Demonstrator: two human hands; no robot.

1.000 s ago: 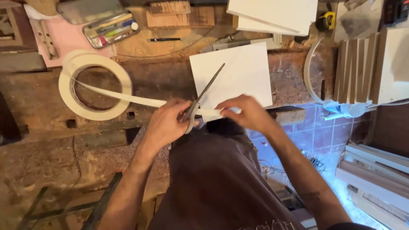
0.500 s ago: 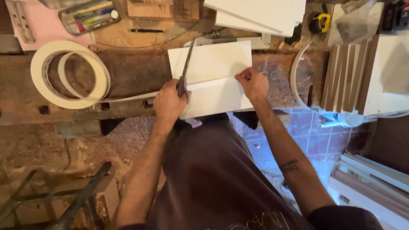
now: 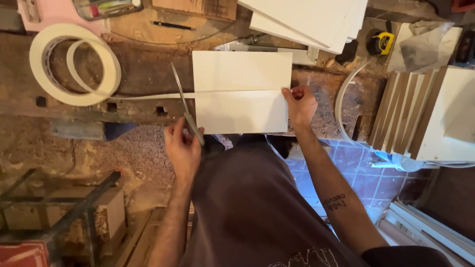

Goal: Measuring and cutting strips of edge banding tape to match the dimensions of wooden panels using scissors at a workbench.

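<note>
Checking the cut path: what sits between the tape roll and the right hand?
Head view: a strip of tape runs from the roll across the scissors' blades and the white panel to the right hand.

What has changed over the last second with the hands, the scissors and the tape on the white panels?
The right hand slid right along the tape strip and now pins its end at the white panels' right edge. The left hand shifted the scissors off the panels to their left edge, blades across the strip. Unchanged: the grip on the scissors, the tape roll on the bench, the strip uncut.
</note>
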